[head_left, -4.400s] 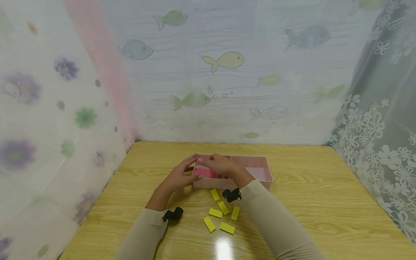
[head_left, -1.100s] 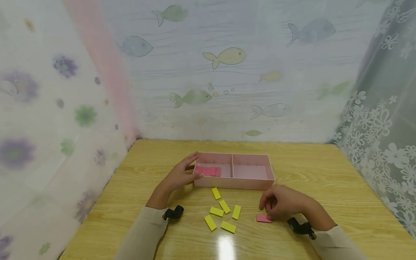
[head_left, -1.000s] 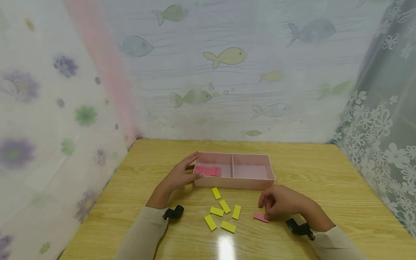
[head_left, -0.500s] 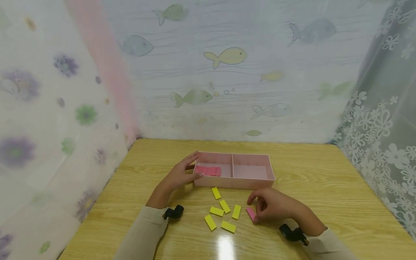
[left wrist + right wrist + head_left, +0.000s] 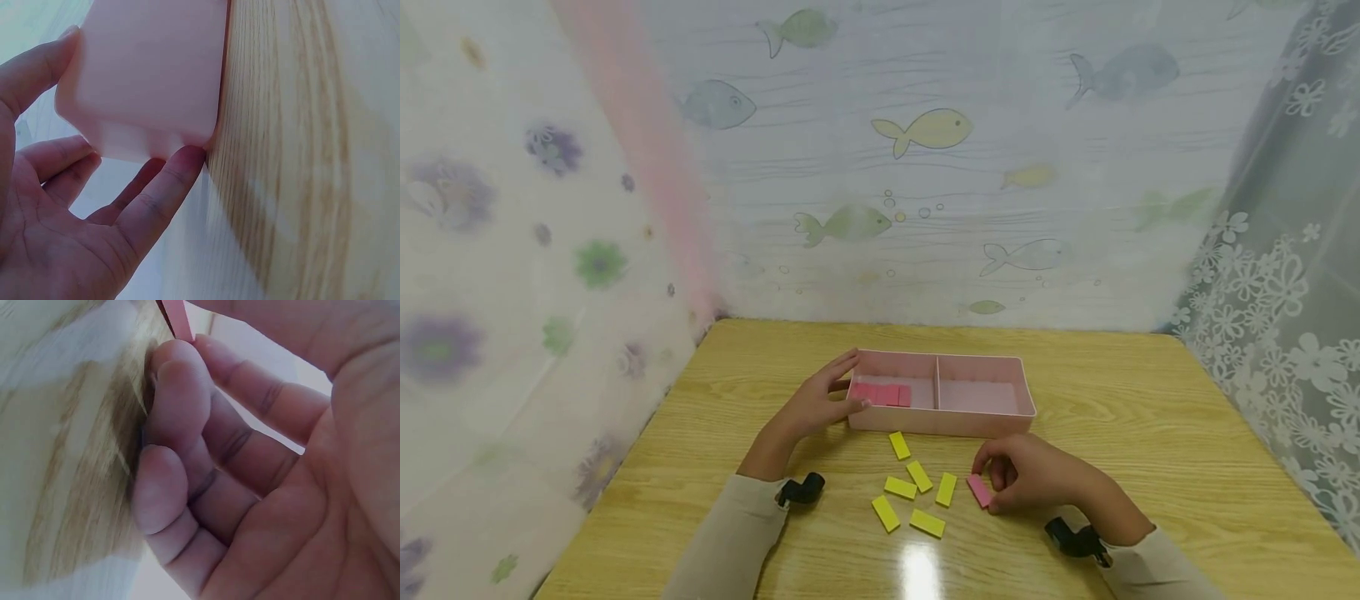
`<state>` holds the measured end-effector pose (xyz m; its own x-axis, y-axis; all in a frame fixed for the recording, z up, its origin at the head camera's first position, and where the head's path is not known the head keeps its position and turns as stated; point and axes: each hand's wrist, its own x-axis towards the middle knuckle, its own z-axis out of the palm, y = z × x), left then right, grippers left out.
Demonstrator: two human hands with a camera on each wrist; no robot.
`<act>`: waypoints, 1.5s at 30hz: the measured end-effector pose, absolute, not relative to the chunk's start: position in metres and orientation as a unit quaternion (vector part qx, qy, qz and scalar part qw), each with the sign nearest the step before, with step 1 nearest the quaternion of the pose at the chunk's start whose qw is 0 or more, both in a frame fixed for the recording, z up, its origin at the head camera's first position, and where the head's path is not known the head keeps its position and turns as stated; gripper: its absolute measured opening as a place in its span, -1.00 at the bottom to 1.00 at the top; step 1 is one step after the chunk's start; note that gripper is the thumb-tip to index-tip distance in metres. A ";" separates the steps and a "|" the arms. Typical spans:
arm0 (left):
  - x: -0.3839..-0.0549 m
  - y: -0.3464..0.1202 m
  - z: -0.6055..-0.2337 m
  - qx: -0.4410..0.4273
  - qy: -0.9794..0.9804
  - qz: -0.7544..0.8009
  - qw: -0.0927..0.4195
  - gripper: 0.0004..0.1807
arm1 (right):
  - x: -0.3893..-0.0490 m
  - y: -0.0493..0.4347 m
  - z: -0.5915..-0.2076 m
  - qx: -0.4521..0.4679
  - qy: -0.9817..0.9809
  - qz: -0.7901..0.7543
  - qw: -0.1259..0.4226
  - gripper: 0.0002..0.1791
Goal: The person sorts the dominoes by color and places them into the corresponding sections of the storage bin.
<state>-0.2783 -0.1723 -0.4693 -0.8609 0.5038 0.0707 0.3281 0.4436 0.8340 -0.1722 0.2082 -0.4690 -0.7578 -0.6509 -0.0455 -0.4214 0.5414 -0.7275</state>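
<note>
At five o'clock from the box (image 5: 940,423), I had the pink tile (image 5: 980,492) low over the table (image 5: 1105,400); whether its underside touched, I could not tell. The right hand (image 5: 1036,475) had thumb and fingertips clamped on it, the spare fingers curled in. I judged a light, square pinch best, swinging wide of the yellow tiles (image 5: 946,490) at nine o'clock. On the box's nine-o'clock end, the left hand (image 5: 812,406) gripped, thumb on the near side, fingers spread. Gentle pressure there seemed enough against skidding.
</note>
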 end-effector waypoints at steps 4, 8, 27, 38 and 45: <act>-0.278 -0.173 -0.471 0.247 0.842 0.469 0.097 -0.06 | -0.173 0.208 -0.467 -0.315 0.865 -0.363 0.146 -0.62; -0.279 -0.173 -0.472 0.250 0.842 0.469 0.095 -0.06 | -0.177 0.208 -0.462 -0.321 0.865 -0.365 0.122 -0.64; -0.280 -0.172 -0.470 0.252 0.839 0.474 0.089 -0.05 | -0.210 0.183 -0.415 -0.323 0.890 -0.322 0.008 -0.76; -0.279 -0.172 -0.470 0.250 0.840 0.473 0.090 -0.06 | -0.231 0.161 -0.389 -0.248 0.931 -0.266 0.028 -0.57; -0.279 -0.171 -0.470 0.253 0.839 0.474 0.089 -0.07 | -0.248 0.143 -0.389 -0.223 0.939 -0.256 0.043 -0.56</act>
<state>-0.2790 -0.1713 -0.4696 -0.8563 0.5084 0.0908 0.3398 0.4223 0.8403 -0.2476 0.1431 -0.3892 -0.8969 -0.4410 0.0331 -0.3966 0.7690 -0.5012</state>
